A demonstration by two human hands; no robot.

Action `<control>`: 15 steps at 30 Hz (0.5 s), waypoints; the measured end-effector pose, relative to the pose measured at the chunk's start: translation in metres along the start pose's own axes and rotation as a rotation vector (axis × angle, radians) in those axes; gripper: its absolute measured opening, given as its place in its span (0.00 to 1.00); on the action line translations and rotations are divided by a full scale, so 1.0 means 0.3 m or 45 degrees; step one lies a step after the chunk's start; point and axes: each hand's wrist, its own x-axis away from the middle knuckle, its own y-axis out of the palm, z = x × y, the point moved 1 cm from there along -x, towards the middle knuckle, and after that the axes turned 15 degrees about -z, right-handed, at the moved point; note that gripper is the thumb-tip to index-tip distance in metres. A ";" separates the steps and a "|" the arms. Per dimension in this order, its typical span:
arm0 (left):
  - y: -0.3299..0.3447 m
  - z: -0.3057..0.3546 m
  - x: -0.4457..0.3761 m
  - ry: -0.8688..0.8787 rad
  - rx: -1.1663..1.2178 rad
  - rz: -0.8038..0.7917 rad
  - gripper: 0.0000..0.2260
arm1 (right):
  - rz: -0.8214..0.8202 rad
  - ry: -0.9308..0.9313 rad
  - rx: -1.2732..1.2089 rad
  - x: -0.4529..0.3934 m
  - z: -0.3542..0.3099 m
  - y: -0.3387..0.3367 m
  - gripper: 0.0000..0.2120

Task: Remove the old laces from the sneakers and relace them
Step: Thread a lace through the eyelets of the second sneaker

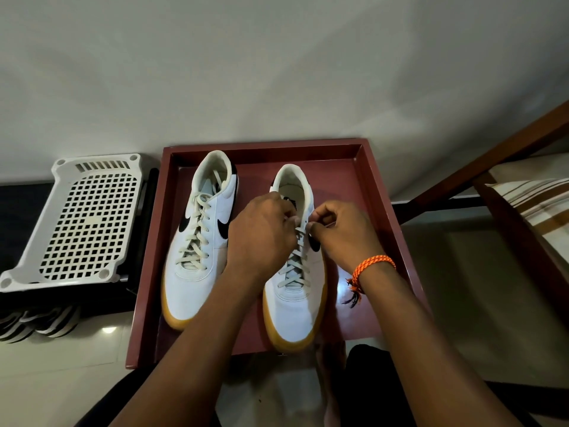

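Two white sneakers stand side by side in the red tray [385,192], toes toward its near edge. The left hand [261,232] and the right hand [341,232] each pinch the lace [297,257] at the top eyelets of the right sneaker [292,306].

Left hand [261,232], right hand [341,232]: fingers curled.

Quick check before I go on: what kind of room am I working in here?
Probably a home, on the floor by a wall: glossy floor tiles, a white plastic shoe rack with footwear under it, and wooden furniture on the right. The sneakers sit in a maroon tray.

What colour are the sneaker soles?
Tan gum soles, clearest at the toes in the head view.
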 end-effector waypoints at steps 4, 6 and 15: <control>0.030 -0.029 -0.020 -0.038 0.287 -0.059 0.03 | -0.032 -0.016 -0.010 0.006 -0.002 -0.016 0.06; 0.046 -0.040 -0.025 -0.051 0.397 -0.075 0.03 | -0.059 -0.044 -0.012 0.011 -0.008 -0.019 0.07; 0.051 -0.020 -0.013 -0.054 0.445 -0.053 0.03 | 0.081 -0.111 0.146 0.005 -0.009 0.006 0.09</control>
